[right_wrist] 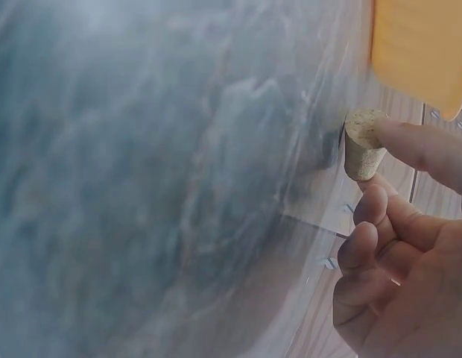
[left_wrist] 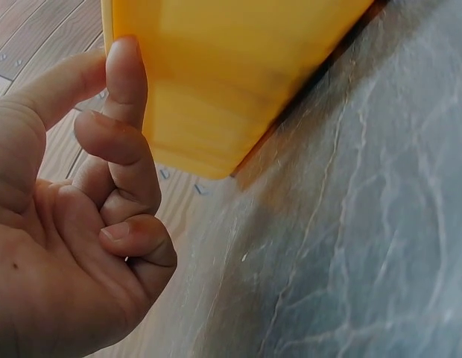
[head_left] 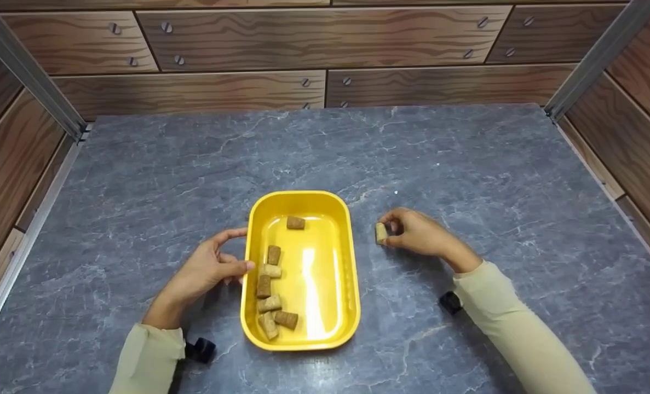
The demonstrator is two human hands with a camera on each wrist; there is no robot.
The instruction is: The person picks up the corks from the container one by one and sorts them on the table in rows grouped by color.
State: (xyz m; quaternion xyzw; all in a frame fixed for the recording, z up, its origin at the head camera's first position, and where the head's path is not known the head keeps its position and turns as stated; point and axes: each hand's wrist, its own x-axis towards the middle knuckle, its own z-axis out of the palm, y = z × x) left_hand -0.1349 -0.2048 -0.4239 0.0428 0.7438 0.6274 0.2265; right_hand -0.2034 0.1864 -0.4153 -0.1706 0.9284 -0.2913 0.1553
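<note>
A yellow tray (head_left: pixel 303 346) stands on the table with several cork stoppers (head_left: pixel 295 222), light and dark brown, lying mostly along its left side. My left hand (head_left: pixel 207 268) holds the tray's left wall, thumb over the rim; in the left wrist view that hand (left_wrist: pixel 89 209) has its lower fingers curled beside the wall. Right of the tray, my right hand (head_left: pixel 420 234) pinches a light cork stopper (head_left: pixel 381 233) between thumb and fingers. In the right wrist view this cork (right_wrist: pixel 363 145) is tapered and sits close to the tabletop; whether it touches is unclear.
The grey marbled table (head_left: pixel 325 153) is bordered by wood-patterned walls (head_left: pixel 325 38) at the back and sides. Metal posts (head_left: pixel 40 71) rise at the back corners. A few tiny white specks (head_left: pixel 396 192) lie beyond the right hand.
</note>
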